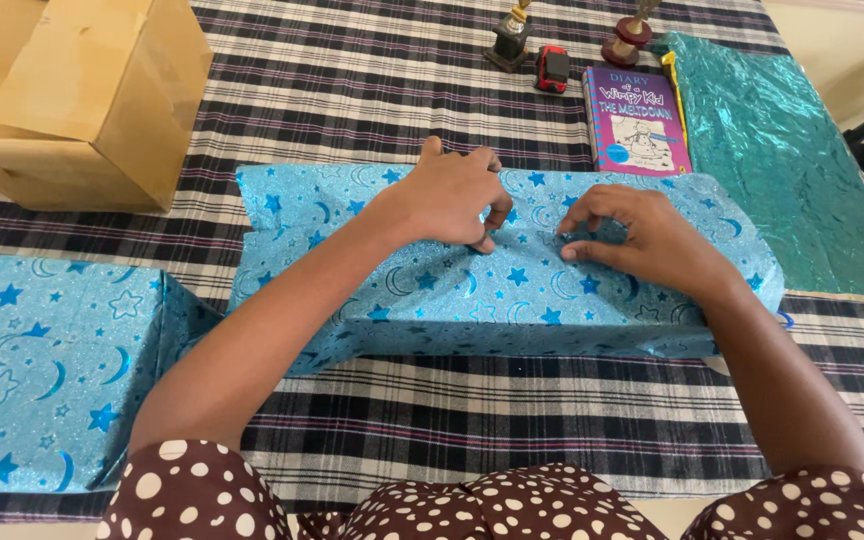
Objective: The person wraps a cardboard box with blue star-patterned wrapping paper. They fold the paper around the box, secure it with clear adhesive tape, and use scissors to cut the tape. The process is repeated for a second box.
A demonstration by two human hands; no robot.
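A long box wrapped in glittery blue paper with stars and moons (pixel 422 290) lies across the checked tablecloth in front of me. My left hand (pixel 452 195) rests on its top, fingers curled and pinching the paper near the middle seam. My right hand (pixel 642 240) presses on the top just to the right, fingertips bent onto the same seam. The two hands are a few centimetres apart. The paper's ends stick out loose past the box on both sides.
A second parcel in the same blue paper (pixel 47 370) lies at the near left. A cardboard box (pixel 82 95) stands at the far left. A purple book (pixel 637 120), teal foil sheet (pixel 782 150), red toy car (pixel 552 68) and two small trophies (pixel 510 38) lie beyond.
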